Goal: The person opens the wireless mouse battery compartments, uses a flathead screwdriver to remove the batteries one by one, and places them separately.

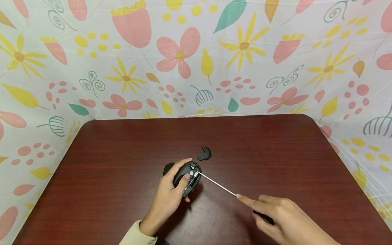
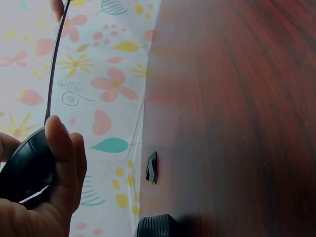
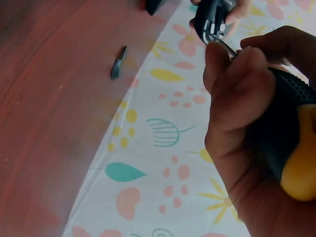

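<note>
While the fingers of my left hand point(image 1: 169, 190) curl round a black mouse point(image 1: 180, 173), underside up above the surface point(image 1: 122, 153), those of my right hand point(image 1: 283, 212) grip a screwdriver point(image 1: 218, 184), its tip at the open compartment point(image 1: 192, 181), which holds what looks like a battery point(image 1: 196, 174). Nearby lie a loose black cover point(image 1: 206, 154) and a ribbed black object point(image 2: 157, 226).

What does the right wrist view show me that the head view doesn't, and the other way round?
Only right wrist: the handle's yellow part.
Only head: the pale sleeve.
Both: the mouse, the tool, the loose cover, the left hand, the right hand, the table and the floral cloth.
</note>
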The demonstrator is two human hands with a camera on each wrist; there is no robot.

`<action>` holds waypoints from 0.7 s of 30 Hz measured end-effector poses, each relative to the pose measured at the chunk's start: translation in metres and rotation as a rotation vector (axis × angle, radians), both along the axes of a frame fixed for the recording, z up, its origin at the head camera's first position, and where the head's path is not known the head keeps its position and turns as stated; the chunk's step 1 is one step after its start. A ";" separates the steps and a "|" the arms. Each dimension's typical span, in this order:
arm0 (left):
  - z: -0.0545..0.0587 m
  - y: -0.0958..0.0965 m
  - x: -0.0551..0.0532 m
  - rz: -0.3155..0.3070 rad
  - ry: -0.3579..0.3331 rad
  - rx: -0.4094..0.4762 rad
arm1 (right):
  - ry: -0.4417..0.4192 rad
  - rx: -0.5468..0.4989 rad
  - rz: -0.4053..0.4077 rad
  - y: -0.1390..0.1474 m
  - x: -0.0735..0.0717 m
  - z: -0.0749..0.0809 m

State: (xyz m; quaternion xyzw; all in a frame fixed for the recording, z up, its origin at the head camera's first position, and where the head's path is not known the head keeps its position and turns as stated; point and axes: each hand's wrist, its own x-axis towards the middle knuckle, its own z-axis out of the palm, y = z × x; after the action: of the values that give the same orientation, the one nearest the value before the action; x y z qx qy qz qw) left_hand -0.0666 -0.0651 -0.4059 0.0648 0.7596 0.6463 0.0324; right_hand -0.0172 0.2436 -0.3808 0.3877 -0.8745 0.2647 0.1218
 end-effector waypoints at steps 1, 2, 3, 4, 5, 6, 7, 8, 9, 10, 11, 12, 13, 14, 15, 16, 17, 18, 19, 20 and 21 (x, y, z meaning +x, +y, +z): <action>0.000 0.000 0.000 0.004 0.011 -0.017 | 0.007 0.023 -0.019 0.000 0.001 0.000; 0.000 0.000 0.000 0.007 0.022 -0.035 | 0.011 0.041 -0.034 0.000 0.001 0.001; 0.000 0.000 0.000 0.008 0.034 -0.050 | 0.011 0.053 -0.044 -0.001 0.002 0.001; 0.001 0.001 0.000 0.009 0.042 -0.060 | 0.013 0.062 -0.051 -0.001 0.002 0.001; 0.001 0.001 0.000 0.009 0.048 -0.068 | 0.014 0.066 -0.056 -0.001 0.003 0.002; 0.001 0.001 0.000 0.011 0.054 -0.072 | 0.018 0.066 -0.056 -0.002 0.002 0.002; 0.001 0.001 0.000 0.011 0.058 -0.072 | 0.023 0.063 -0.055 -0.002 0.002 0.003; 0.001 0.001 0.000 0.012 0.063 -0.074 | 0.034 0.057 -0.049 -0.002 0.002 0.003; 0.001 0.001 -0.001 0.012 0.067 -0.074 | 0.039 0.050 -0.042 -0.003 0.002 0.004; 0.001 0.001 -0.001 0.011 0.070 -0.074 | 0.040 0.044 -0.033 -0.003 0.001 0.004; 0.002 0.001 -0.001 0.010 0.074 -0.075 | 0.041 0.039 -0.025 -0.003 0.001 0.004; 0.002 0.001 -0.002 0.009 0.076 -0.077 | 0.040 0.034 -0.017 -0.002 0.000 0.004; 0.002 0.001 -0.002 0.007 0.080 -0.082 | 0.039 0.030 -0.011 -0.002 0.000 0.004; 0.002 0.001 -0.002 0.005 0.082 -0.084 | 0.036 0.028 -0.002 -0.002 0.000 0.004; 0.002 0.000 -0.002 0.002 0.084 -0.087 | 0.031 0.026 0.007 -0.002 -0.001 0.003; 0.002 0.000 -0.003 0.000 0.088 -0.089 | 0.027 0.022 0.018 -0.001 -0.001 0.003; 0.002 0.000 -0.003 0.000 0.092 -0.090 | 0.021 0.018 0.028 -0.001 -0.002 0.002; 0.002 0.000 -0.003 0.002 0.095 -0.090 | 0.014 0.010 0.038 -0.001 -0.003 0.002; 0.002 0.000 -0.003 0.004 0.099 -0.089 | 0.006 0.000 0.051 0.000 -0.004 0.001; 0.002 0.000 -0.003 0.005 0.101 -0.088 | -0.008 -0.014 0.066 0.000 -0.004 0.001; 0.002 0.000 -0.003 0.006 0.105 -0.089 | -0.028 -0.031 0.077 0.001 -0.005 0.001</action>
State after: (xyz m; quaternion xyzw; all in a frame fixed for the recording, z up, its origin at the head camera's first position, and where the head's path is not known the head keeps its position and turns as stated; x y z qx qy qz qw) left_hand -0.0699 -0.0649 -0.4039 0.0947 0.7884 0.6078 -0.0067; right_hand -0.0223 0.2445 -0.3800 0.4152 -0.8564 0.2883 0.1052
